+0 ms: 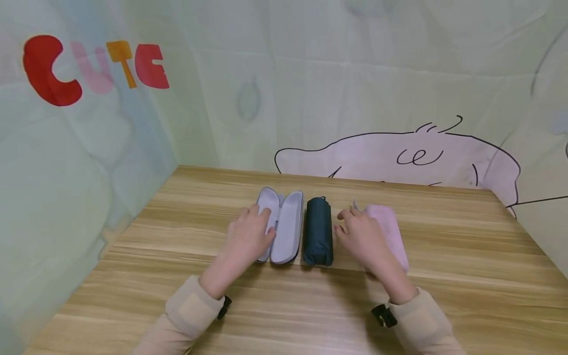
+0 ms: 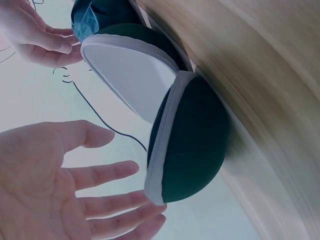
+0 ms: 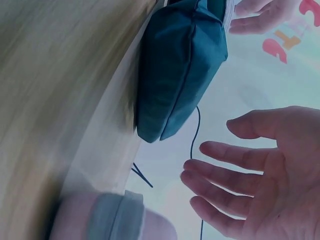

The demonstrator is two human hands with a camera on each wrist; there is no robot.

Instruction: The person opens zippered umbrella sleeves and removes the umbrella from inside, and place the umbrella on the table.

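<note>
An eyeglass case (image 1: 287, 229), dark green outside and pale grey inside, lies spread wide on the table. Over its left half hovers my left hand (image 1: 250, 231), fingers loosely extended; in the left wrist view the fingertips overlap the case's rim (image 2: 156, 185), and I cannot tell whether they touch. Right of the case lies a dark teal folded umbrella in a sleeve (image 1: 317, 231), with a small loop at its far end. My right hand (image 1: 361, 234) hangs between it and a pink case-like item (image 1: 392, 229), holding nothing, its fingers relaxed and parted.
The wooden table (image 1: 284, 315) ends at a printed cloth backdrop (image 1: 222, 98) behind and at the left. A grey band (image 3: 116, 217) wraps the pink item. Cuffs with black buckles (image 1: 384, 315) sit on both wrists.
</note>
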